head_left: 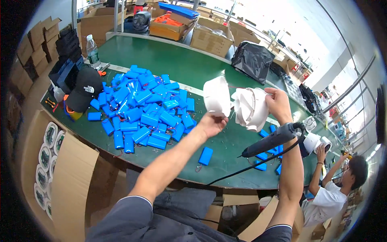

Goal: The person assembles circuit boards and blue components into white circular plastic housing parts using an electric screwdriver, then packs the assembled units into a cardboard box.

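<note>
My left hand [213, 125] is closed on the lower edge of a smooth white round plastic housing [216, 97], raised over the table. Close to its right, my right hand [278, 104] grips a white finned plastic part [250, 109] by its upper right side. The two white pieces face each other with a narrow gap; whether they are joined cannot be made out. A dark electric screwdriver [271, 140] hangs in front of my right forearm. Below the hands, a single blue battery pack [205, 156] lies on the green table [181, 169].
A large heap of blue battery packs [141, 105] with thin wires covers the table's left. A black cap [85, 89] and a plastic bottle [93, 52] stand beyond it. Lower left, a carton [74, 177] holds white parts. At right, a co-worker [334, 193] handles white parts.
</note>
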### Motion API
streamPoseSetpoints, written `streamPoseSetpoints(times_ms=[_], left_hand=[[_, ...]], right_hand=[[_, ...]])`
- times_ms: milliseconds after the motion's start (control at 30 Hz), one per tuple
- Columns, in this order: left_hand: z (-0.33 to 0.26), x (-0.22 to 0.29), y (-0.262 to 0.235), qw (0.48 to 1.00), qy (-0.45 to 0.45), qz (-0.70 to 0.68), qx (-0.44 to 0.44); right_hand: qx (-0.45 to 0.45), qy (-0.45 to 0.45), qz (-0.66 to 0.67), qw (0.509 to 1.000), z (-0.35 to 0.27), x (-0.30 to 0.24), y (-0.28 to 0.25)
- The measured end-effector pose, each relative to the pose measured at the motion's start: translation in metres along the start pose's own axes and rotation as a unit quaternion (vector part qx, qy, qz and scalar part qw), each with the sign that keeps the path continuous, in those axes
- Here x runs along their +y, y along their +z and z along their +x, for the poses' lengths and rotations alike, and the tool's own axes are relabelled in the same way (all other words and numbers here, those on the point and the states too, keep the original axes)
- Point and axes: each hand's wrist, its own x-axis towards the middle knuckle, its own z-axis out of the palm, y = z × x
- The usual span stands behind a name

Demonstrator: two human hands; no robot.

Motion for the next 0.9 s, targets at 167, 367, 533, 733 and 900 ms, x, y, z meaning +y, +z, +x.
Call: streamPoseSetpoints(times_ms=[167, 367, 533, 733, 900], left_hand=[[-0.003, -0.003, -0.008, 0.999, -0.022, 0.042, 0.012], [-0.008, 0.003, -0.017, 0.997, -0.051, 0.052, 0.010], [-0.017, -0.010, 0.013, 0.989, -0.030, 0.142, 0.029], [-0.004, -0.011, 0.059, 0.813, 0.001, 0.558, 0.167], [-0.004, 0.005, 0.102, 0.741, 0.031, 0.653, 0.154]], right_hand=[[0.013, -0.028, -0.066, 0.997, -0.005, -0.008, -0.013], [-0.013, 0.025, -0.004, 1.000, -0.012, 0.002, -0.015], [-0.005, 0.046, 0.014, 0.999, -0.021, -0.001, -0.016], [0.002, 0.074, 0.141, 0.987, -0.028, 0.040, 0.010], [-0.001, 0.185, 0.481, 0.857, -0.037, 0.076, 0.049]])
